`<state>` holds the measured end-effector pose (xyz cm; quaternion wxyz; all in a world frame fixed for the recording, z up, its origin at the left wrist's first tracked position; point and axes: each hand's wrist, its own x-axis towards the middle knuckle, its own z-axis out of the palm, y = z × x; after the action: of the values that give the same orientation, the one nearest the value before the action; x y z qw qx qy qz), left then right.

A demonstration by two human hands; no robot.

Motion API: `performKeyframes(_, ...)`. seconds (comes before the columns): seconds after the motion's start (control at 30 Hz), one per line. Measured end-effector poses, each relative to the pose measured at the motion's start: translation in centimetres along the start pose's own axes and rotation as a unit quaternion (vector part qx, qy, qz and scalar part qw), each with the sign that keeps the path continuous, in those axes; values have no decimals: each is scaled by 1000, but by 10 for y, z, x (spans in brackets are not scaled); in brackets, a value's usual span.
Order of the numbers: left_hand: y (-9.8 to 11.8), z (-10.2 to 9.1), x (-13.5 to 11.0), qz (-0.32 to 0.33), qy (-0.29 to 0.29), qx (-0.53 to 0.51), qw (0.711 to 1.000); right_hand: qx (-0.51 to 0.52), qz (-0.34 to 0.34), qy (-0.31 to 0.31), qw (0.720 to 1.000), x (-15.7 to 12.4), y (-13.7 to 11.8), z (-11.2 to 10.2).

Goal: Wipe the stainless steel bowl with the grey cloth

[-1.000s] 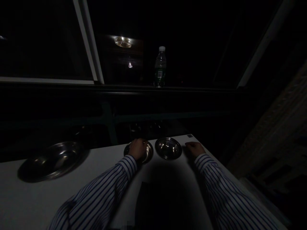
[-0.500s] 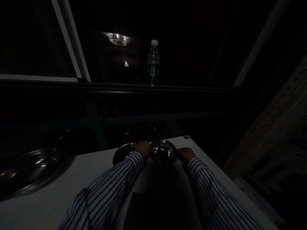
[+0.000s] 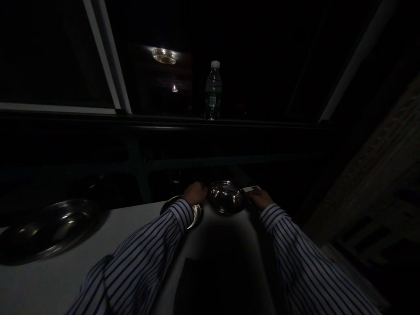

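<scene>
A shiny round metal bowl (image 3: pixel 226 197) is held up between my two hands over the far end of the white table. My left hand (image 3: pixel 196 193) is closed at its left rim, and my right hand (image 3: pixel 260 199) pinches the right rim. The fingertips are dim and partly hidden. A second metal bowl (image 3: pixel 197 215) rests on the table below my left hand, partly covered by that hand and its striped sleeve.
A large metal basin (image 3: pixel 65 227) stands at the left on the white table (image 3: pixel 131 223). A capped bottle with a green label (image 3: pixel 213 94) is upright on the window ledge (image 3: pixel 157 124) beyond. A dark shape (image 3: pixel 203 284) lies at the near edge. The scene is very dim.
Both hands have raised the bowl away from me and off the table, and it looks tilted. More of the second bowl shows below my left hand. The view has shifted slightly.
</scene>
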<state>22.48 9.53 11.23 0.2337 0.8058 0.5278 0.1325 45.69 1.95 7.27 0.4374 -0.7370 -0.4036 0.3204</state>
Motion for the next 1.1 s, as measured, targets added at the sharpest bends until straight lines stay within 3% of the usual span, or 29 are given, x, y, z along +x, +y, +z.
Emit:
performKeyframes(0.27,-34,-38,-19,-9,34,-111,993,-1,-41,-18,999,-14,-40,21)
performKeyframes(0.5,-69,-57,-36,-42,61,-172,982,-32,-57,-66,996,-20,-61,60)
performKeyframes(0.8,-103,-56,-62,-82,54,-173,980,-138,-73,-98,983,-16,-57,110)
performKeyframes(1.1,-115,-39,-70,-118,28,-74,990,-231,-96,-106,962,-17,-45,135)
